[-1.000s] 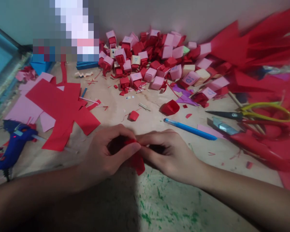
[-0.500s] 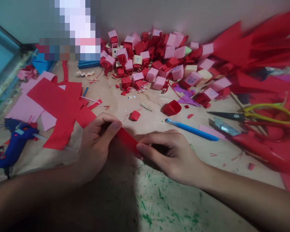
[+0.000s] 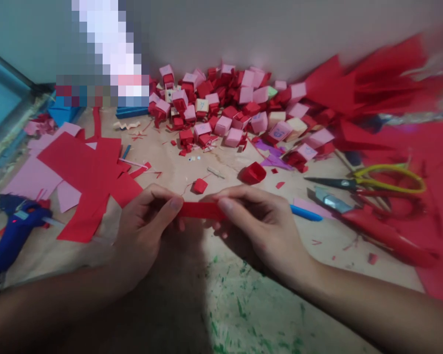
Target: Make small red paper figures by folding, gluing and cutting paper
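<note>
Red paper strip [image 3: 201, 210] is drawn level between my two hands, over the near part of the surface [image 3: 164, 164]. My left hand [image 3: 143, 231] keeps a narrow grip, its thumb pressed on the left end; my right hand [image 3: 269, 226] pinches the other end likewise, though I can't make out how its fingers lie behind. I judge tension to be the main danger: pulling the hands apart too hard could tear the strip, and uneven thumb pressure could set a crooked crease. Were one grip to loosen, the strip could spring askew. Just beyond lie a small red piece [image 3: 200, 186] and an open red box [image 3: 253, 173], which knuckles pushed forward might nudge or crush. To my right, the red-handled cutter [image 3: 389, 235] points its metal end inward, near the scissors [image 3: 349, 183], so a careless sweep could meet an edge. To my left, the glue gun [image 3: 24, 221] shows a small red light; its tip may be hot, and drifting that way could burn me.
</note>
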Available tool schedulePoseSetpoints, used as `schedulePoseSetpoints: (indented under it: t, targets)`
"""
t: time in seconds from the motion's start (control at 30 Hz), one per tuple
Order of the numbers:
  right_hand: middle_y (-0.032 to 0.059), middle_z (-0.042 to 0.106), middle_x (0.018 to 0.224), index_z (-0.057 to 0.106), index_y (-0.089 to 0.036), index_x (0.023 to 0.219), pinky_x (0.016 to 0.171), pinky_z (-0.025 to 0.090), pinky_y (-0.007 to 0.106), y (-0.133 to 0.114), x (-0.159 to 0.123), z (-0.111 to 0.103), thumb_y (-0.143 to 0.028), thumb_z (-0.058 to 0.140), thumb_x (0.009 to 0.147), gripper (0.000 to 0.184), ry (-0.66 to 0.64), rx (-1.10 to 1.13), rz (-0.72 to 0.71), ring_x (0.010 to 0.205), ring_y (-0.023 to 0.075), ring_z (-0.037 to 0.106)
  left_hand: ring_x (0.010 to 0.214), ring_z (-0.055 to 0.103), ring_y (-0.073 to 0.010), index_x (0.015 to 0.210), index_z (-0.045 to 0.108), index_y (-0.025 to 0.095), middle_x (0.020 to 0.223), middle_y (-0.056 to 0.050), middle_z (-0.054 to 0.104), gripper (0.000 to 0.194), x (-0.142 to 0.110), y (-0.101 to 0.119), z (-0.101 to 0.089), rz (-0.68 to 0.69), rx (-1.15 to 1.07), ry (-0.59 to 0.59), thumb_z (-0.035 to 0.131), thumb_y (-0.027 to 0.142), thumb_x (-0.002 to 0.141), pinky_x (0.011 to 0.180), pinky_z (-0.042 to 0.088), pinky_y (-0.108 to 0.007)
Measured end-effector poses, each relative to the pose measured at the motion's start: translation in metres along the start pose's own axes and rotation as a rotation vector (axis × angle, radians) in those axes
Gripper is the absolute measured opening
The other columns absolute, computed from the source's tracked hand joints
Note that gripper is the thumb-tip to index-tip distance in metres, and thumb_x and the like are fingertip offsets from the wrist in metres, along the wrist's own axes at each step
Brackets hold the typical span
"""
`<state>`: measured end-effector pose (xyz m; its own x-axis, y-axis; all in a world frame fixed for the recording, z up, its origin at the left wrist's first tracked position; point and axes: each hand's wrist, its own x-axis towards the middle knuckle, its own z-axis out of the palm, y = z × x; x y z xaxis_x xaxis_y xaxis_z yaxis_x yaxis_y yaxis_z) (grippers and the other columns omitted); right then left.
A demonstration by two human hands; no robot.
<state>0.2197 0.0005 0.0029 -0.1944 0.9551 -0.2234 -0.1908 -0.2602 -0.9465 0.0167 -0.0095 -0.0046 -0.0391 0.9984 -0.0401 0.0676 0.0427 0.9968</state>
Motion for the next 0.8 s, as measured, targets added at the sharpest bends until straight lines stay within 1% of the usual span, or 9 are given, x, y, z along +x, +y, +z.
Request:
schedulePoseSetpoints:
  t: [0.1, 0.17, 0.2, 0.23, 0.3, 0.5, 0.57, 0.7, 0.8]
  targets:
    - [0.0033, 0.07, 0.063, 0.078, -0.016, 0.085, 0.043, 0.037, 0.02, 0.0, 0.001, -0.002, -0.044, 0.085, 0.088, 0.029, -0.082, -0.031, 0.052, 0.048, 0.0097, 0.055, 0.061, 0.065, -0.0102, 0.088, 0.07, 0.023, 0.065, 0.004, 0.068, 0.018, -0.001, -0.002, -0.001, -0.005, 0.024, 0.003, 0.07, 0.036, 0.102, 0.06, 0.054, -0.019]
    - [0.0045, 0.072, 0.065, 0.079, -0.016, 0.085, 0.046, 0.042, 0.02, 0.001, 0.001, -0.004, -0.042, 0.086, 0.088, 0.027, -0.082, -0.004, 0.065, 0.051, 0.0102, 0.059, 0.065, 0.07, -0.0121, 0.099, 0.072, 0.026, 0.071, 0.005, 0.071, 0.008, -0.003, -0.003, -0.001, 0.027, 0.025, -0.025, 0.074, 0.034, 0.098, 0.062, 0.058, -0.021]
    - [0.0048, 0.073, 0.067, 0.079, -0.016, 0.086, 0.05, 0.046, 0.02, 0.001, 0.002, -0.005, -0.039, 0.087, 0.087, 0.025, -0.075, 0.032, 0.063, 0.053, 0.0106, 0.062, 0.067, 0.072, -0.013, 0.107, 0.072, 0.028, 0.076, 0.005, 0.074, 0.014, -0.004, -0.003, -0.001, 0.043, 0.036, -0.052, 0.078, 0.032, 0.095, 0.063, 0.06, -0.022]
    - [0.0049, 0.074, 0.068, 0.08, -0.016, 0.086, 0.053, 0.049, 0.02, 0.001, 0.002, -0.005, -0.037, 0.089, 0.085, 0.023, -0.075, 0.073, 0.057, 0.055, 0.0107, 0.063, 0.069, 0.074, -0.0137, 0.115, 0.072, 0.03, 0.081, 0.005, 0.077, 0.026, -0.005, -0.002, 0.0, 0.055, 0.053, -0.081, 0.082, 0.029, 0.091, 0.063, 0.062, -0.022]
    - [0.0046, 0.075, 0.069, 0.08, -0.016, 0.087, 0.056, 0.052, 0.02, 0.002, 0.003, -0.006, -0.033, 0.09, 0.085, 0.02, -0.081, 0.145, 0.045, 0.056, 0.0102, 0.065, 0.073, 0.078, -0.0142, 0.123, 0.071, 0.033, 0.091, 0.004, 0.081, 0.042, -0.007, 0.0, 0.001, 0.065, 0.097, -0.134, 0.086, 0.023, 0.085, 0.065, 0.064, -0.021]
    - [0.0039, 0.074, 0.07, 0.081, -0.02, 0.108, 0.055, 0.05, 0.022, 0.004, 0.003, -0.007, -0.038, 0.086, 0.089, 0.028, -0.08, 0.167, 0.062, 0.058, 0.0129, 0.067, 0.091, 0.081, -0.0111, 0.12, 0.074, 0.035, 0.106, 0.006, 0.083, 0.032, -0.005, 0.001, 0.001, 0.097, 0.201, -0.119, 0.077, 0.017, 0.094, 0.081, 0.066, -0.016]
    - [0.0037, 0.074, 0.072, 0.08, -0.02, 0.11, 0.053, 0.048, 0.022, 0.001, 0.001, -0.006, -0.038, 0.086, 0.089, 0.028, -0.077, 0.128, 0.066, 0.059, 0.0127, 0.066, 0.096, 0.08, -0.0092, 0.119, 0.076, 0.038, 0.109, 0.008, 0.083, 0.032, -0.003, 0.0, 0.0, 0.106, 0.212, -0.121, 0.077, 0.018, 0.094, 0.085, 0.064, -0.014]
    - [-0.0025, 0.066, 0.066, 0.08, -0.021, 0.109, 0.042, 0.037, 0.019, -0.005, 0.0, -0.003, -0.028, 0.089, 0.084, 0.027, -0.105, 0.01, 0.034, 0.047, 0.007, 0.052, 0.1, 0.08, -0.0089, 0.119, 0.076, 0.039, 0.113, 0.009, 0.083, 0.032, -0.003, 0.001, 0.0, 0.095, 0.168, -0.127, 0.079, 0.019, 0.094, 0.089, 0.063, -0.012]
    - [-0.0009, 0.069, 0.07, 0.079, -0.021, 0.108, 0.044, 0.04, 0.02, -0.005, 0.0, -0.003, -0.026, 0.084, 0.087, 0.022, -0.065, -0.032, 0.019, 0.05, 0.009, 0.056, 0.097, 0.08, -0.0094, 0.118, 0.077, 0.038, 0.112, 0.008, 0.083, 0.032, -0.003, 0.001, 0.0, 0.072, 0.14, -0.126, 0.079, 0.018, 0.093, 0.085, 0.064, -0.012]
